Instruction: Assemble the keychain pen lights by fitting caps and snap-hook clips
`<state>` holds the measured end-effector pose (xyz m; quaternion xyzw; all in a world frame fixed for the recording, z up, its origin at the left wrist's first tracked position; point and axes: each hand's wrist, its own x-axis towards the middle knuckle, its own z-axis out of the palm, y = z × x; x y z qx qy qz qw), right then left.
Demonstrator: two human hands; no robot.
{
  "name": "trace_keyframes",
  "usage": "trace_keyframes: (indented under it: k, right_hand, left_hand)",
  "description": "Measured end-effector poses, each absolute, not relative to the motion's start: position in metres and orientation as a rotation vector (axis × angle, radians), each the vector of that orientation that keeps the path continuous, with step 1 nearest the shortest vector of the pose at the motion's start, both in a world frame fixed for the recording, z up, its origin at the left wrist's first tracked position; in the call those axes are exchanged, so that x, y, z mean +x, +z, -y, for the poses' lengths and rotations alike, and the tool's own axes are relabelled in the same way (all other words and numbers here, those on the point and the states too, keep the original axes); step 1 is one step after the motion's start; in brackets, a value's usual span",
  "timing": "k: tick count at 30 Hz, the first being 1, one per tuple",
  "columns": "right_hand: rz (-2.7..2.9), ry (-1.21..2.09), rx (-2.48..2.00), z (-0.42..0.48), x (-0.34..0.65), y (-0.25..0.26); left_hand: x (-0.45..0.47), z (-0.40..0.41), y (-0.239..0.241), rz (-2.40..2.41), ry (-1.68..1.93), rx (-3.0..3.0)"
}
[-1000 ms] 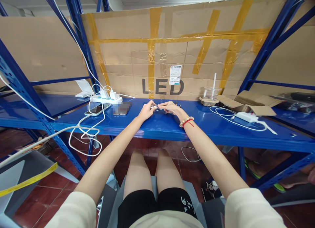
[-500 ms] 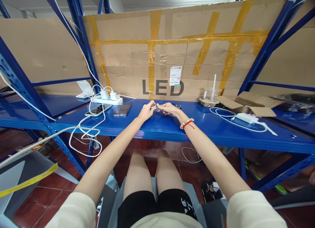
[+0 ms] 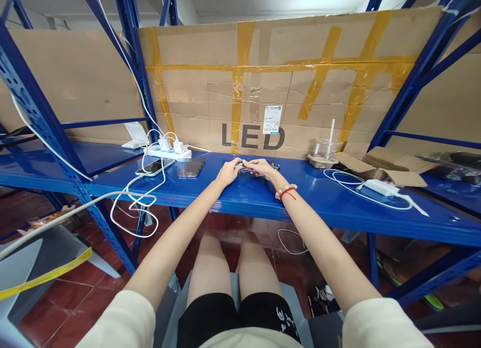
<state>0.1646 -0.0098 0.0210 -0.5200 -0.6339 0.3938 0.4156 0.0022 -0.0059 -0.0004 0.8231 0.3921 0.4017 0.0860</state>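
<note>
Above the blue metal shelf (image 3: 248,195), both hands meet near the middle. My left hand (image 3: 230,171) is closed, thumb and fingers pinched on a small shiny metal piece (image 3: 239,164). From the right, my right hand (image 3: 260,167) reaches to the same spot, its fingers closed at the piece; the exact grip is too small to make out. Another bit of shiny metal (image 3: 246,170) shows just under the fingertips. Behind my right hand lie small metal parts (image 3: 275,165) on the shelf, partly hidden by the hand.
To the left are a power strip (image 3: 167,151) with white cables, a phone (image 3: 155,167) and a blurred-out device (image 3: 190,167). On the right stand a plastic cup with a straw (image 3: 326,150), a white adapter (image 3: 381,188) and an opened carton (image 3: 391,162). A cardboard sheet (image 3: 195,97) rises behind.
The view has shifted slightly, so the scene sits a little lower and further right. My hands stay together, with the left hand's fingers curled a bit more over the metal piece.
</note>
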Motion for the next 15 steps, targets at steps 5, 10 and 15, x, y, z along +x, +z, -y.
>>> trace_keyframes:
  k: [5,10,15]
  right_hand:
    - [1.563,0.945,-1.273,0.012,0.16,0.023]
    - [1.525,0.892,-1.174,0.013,0.16,0.022]
    - [1.606,0.867,-1.018,0.008,0.164,0.018]
  left_hand:
    - [0.004,0.011,0.003,-1.331,1.113,2.432]
    - [0.005,0.019,0.008,-1.463,1.045,2.404]
    - [0.005,0.018,0.008,-1.476,1.07,2.343]
